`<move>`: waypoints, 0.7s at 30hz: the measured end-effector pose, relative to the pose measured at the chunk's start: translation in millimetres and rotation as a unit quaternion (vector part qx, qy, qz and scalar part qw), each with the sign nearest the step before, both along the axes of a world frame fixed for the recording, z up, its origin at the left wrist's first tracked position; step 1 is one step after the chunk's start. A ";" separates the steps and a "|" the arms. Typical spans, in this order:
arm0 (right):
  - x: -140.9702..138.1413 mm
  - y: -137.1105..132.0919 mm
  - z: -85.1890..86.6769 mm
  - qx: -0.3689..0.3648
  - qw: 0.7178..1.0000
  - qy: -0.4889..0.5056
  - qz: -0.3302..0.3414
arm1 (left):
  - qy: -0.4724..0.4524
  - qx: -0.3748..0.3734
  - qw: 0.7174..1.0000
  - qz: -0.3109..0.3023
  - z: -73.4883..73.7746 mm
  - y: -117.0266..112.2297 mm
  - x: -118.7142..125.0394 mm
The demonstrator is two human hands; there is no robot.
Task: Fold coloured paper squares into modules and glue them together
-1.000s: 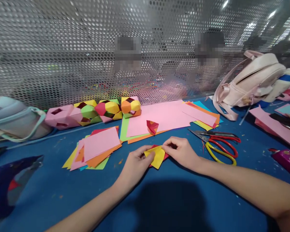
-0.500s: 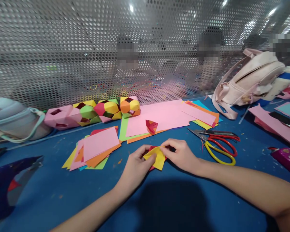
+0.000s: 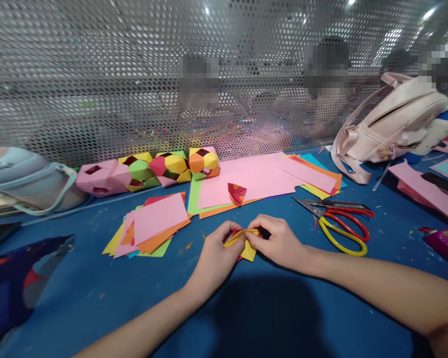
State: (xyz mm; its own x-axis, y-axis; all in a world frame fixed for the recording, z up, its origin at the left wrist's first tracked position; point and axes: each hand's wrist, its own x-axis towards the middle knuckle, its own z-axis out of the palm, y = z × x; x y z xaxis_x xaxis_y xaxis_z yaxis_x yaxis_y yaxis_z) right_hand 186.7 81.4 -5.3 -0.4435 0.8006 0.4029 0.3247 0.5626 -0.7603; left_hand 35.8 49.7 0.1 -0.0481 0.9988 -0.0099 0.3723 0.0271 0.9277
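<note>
My left hand (image 3: 216, 253) and my right hand (image 3: 278, 239) meet over a folded yellow paper piece (image 3: 245, 243) with red paper showing beneath it, held just above the blue table (image 3: 97, 293). Both hands pinch the piece, left from the left side, right from the top right. A small folded red-and-yellow unit (image 3: 236, 193) lies on a pink sheet (image 3: 254, 179) just behind my hands.
A stack of small coloured squares (image 3: 153, 226) lies at left. Several folded paper balls (image 3: 171, 166) line the perforated metal screen. Red and yellow scissors (image 3: 339, 219) lie at right. A pink backpack (image 3: 392, 119) stands at far right, a pale bag (image 3: 26, 181) at far left.
The yellow piece has been folded narrower between my fingers, and my right hand has closed in towards my left. The view shifted slightly.
</note>
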 end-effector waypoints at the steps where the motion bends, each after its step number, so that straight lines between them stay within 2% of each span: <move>1: 0.2 -0.1 0.0 0.001 1.000 0.004 0.005 | -0.006 0.001 1.000 0.001 0.2 0.2 0.4; 8: 0.9 1.1 1.4 0.032 0.999 0.031 0.015 | -0.019 0.001 1.000 -0.003 1.0 0.4 1.6; 15: 2.6 3.1 1.6 0.035 0.999 0.027 0.004 | -0.051 0.011 0.999 -0.007 2.9 -2.0 -0.3; 21: 2.5 3.5 -0.4 0.020 1.000 0.025 -0.001 | -0.054 -0.010 0.998 -0.009 4.6 -3.0 -1.5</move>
State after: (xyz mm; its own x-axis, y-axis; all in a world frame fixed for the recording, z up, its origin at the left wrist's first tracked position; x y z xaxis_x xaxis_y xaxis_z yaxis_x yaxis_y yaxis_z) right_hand 189.2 84.9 -5.7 -0.4211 0.7843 0.4556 0.2884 0.5920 -0.7525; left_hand 34.3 46.7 4.8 -0.0268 0.9991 -0.0339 0.2710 0.0399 0.9617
